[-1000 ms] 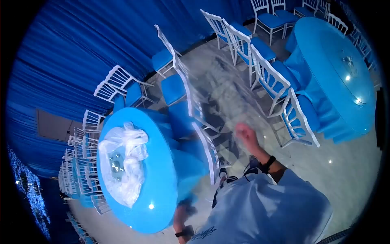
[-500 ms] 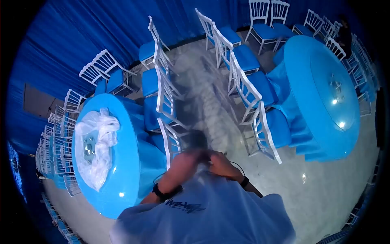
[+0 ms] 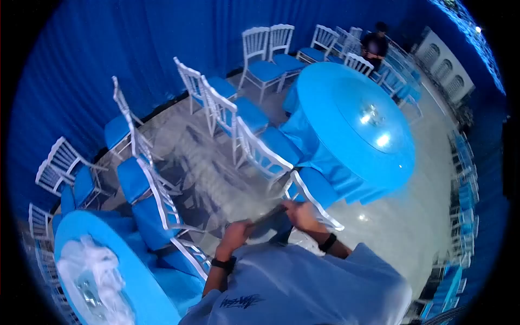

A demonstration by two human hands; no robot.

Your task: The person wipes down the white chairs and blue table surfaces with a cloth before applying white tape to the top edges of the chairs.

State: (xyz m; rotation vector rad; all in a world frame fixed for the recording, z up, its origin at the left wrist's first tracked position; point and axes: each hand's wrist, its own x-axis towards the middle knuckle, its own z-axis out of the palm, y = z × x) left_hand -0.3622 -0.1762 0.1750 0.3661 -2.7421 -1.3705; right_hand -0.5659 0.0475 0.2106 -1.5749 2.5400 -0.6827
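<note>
My left hand [image 3: 236, 236] and my right hand [image 3: 301, 214] are apart in front of my shirt. Between them stretches a dark, narrow item [image 3: 267, 215], blurred, with an end in each hand. Fingers of both hands are closed round it. What it is I cannot make out. Close to my right hand stands a white chair [image 3: 311, 197] with a blue seat. Some clear, shiny material [image 3: 306, 240] shows below my right forearm.
A round blue table [image 3: 330, 119] with glassware stands ahead right. Another blue table [image 3: 146, 287] at lower left bears crumpled white plastic [image 3: 111, 271]. White chairs [image 3: 157, 187] flank the floor strip [image 3: 216, 184]. A person [image 3: 375, 46] stands at the back, before blue curtains [image 3: 135, 43].
The view has swung to the right. My hands, close together before, have moved apart, and the dark item now shows between them. The far person is more visible.
</note>
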